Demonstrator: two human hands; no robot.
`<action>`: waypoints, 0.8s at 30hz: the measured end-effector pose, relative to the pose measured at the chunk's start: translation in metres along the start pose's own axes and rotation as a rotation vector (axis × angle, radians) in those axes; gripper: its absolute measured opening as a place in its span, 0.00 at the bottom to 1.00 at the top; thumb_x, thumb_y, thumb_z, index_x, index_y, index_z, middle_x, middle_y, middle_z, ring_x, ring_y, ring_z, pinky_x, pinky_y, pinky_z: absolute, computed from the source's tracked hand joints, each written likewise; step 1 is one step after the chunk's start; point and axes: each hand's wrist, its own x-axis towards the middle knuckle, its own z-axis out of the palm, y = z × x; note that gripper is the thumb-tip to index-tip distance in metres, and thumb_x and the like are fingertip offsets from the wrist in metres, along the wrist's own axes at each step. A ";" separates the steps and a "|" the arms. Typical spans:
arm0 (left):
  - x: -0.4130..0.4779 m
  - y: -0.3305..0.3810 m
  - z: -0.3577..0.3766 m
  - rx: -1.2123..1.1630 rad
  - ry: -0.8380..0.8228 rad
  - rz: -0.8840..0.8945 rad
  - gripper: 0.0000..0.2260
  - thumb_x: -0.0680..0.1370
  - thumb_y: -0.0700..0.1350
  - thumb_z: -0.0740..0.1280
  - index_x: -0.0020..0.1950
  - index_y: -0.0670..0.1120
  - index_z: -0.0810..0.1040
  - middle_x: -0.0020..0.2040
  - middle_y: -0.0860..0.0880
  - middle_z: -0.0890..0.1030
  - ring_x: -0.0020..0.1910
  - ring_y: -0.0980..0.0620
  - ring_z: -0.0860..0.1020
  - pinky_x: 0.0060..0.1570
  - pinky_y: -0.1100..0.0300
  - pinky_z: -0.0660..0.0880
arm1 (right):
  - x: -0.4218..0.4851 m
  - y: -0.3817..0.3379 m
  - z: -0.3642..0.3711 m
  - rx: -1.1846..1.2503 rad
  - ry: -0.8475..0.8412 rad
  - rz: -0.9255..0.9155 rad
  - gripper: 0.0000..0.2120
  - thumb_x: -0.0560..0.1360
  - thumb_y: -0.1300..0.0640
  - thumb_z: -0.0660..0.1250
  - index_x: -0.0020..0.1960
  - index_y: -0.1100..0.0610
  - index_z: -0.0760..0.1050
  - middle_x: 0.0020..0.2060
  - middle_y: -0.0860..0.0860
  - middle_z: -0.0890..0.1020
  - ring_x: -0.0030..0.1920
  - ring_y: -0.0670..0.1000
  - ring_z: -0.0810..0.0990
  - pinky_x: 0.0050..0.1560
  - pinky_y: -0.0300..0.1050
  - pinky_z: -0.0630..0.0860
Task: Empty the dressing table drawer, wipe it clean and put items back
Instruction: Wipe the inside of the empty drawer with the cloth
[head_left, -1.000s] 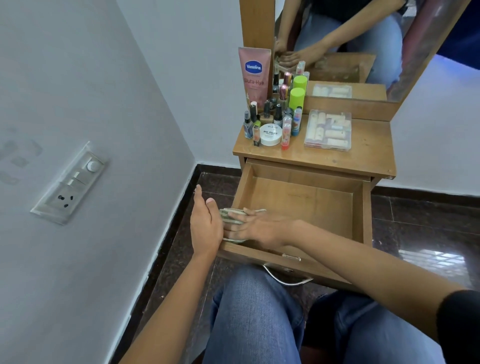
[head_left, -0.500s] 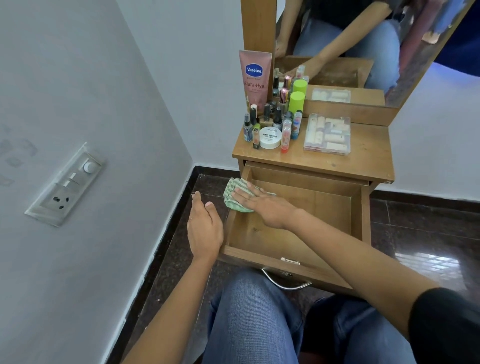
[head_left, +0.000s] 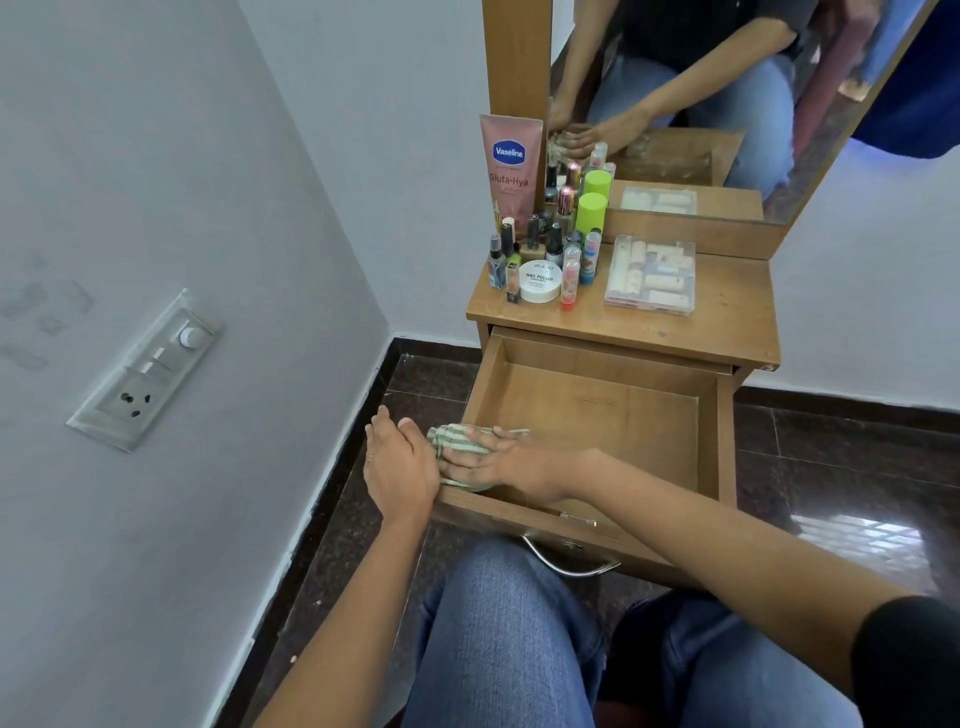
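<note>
head view: drawer stood pulled out of the dressing table, its wooden floor bare. right hand lay palm down in the drawer's near left corner, fingers straight, pressing a green-striped cloth to the wood; the cloth bunched against the left wall. left hand stood just outside that wall, fingers straight and together, grasping nothing; contact with the wood could not be told. on the tabletop's left side, a pink vaseline tube stood upright behind a cluster of small bottles, with a white nail polish jar in front. a clear box lay to their right. a metal handle hung on the drawer front.
</note>
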 end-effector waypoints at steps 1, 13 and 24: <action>0.001 -0.001 0.000 0.009 -0.008 -0.005 0.23 0.84 0.49 0.52 0.76 0.41 0.63 0.75 0.41 0.67 0.74 0.41 0.65 0.70 0.41 0.65 | 0.003 0.001 -0.001 -0.030 0.012 0.016 0.48 0.70 0.80 0.52 0.77 0.43 0.42 0.75 0.40 0.42 0.76 0.51 0.36 0.76 0.52 0.41; 0.002 0.001 -0.001 0.086 -0.064 0.085 0.23 0.84 0.48 0.51 0.78 0.39 0.60 0.77 0.40 0.63 0.78 0.44 0.56 0.75 0.43 0.58 | 0.015 0.037 -0.036 0.033 0.097 0.407 0.45 0.72 0.79 0.49 0.77 0.44 0.37 0.77 0.43 0.39 0.77 0.54 0.38 0.75 0.54 0.48; -0.001 0.000 0.000 0.123 -0.083 0.132 0.24 0.84 0.49 0.50 0.78 0.39 0.58 0.78 0.40 0.61 0.79 0.44 0.54 0.76 0.44 0.54 | 0.005 -0.002 -0.003 0.032 -0.019 0.082 0.44 0.72 0.77 0.52 0.77 0.40 0.48 0.77 0.40 0.45 0.77 0.53 0.41 0.74 0.52 0.56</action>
